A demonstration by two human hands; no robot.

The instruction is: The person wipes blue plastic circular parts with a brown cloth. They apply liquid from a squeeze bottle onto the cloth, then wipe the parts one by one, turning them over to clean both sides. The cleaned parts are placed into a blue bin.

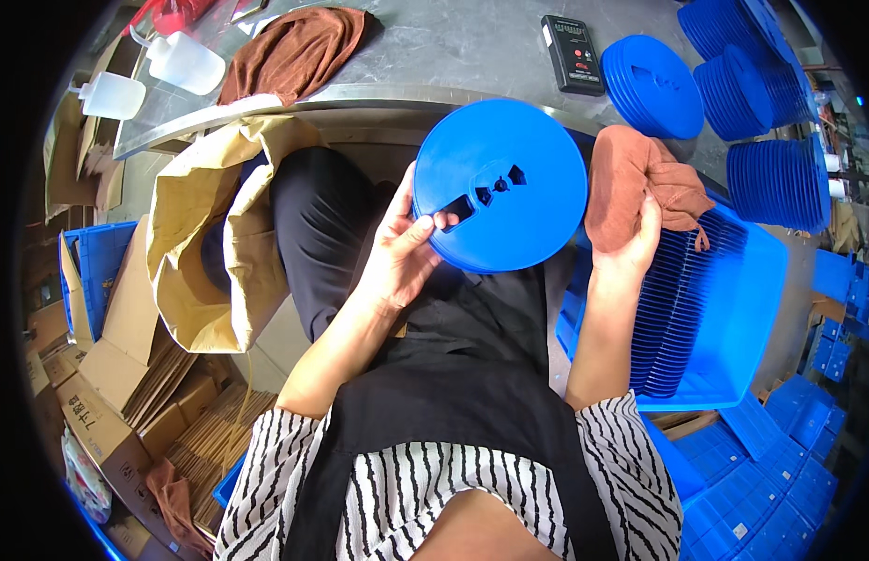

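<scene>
A round blue plastic reel [537, 210] is held up over my lap, its flat face toward me, with a small hub hole and cut-outs near the middle. My left hand [404, 245] grips its left edge, thumb on the face and a fingertip showing at the long slot. In my right hand [631, 238] is a bunched brown cloth [626, 182], just right of the reel and seemingly apart from it. Below the cloth, a blue bin [748, 318] holds a long row of blue reels [673, 323] standing on edge.
On the metal table [444, 47] lie a second brown cloth [299, 51], white squeeze bottles [185, 63], a black handheld meter [573, 54] and stacked blue reels [651, 86]. An open tan sack [187, 271] stands at my left, above cardboard boxes [102, 421]. Blue boxes [762, 496] fill the lower right.
</scene>
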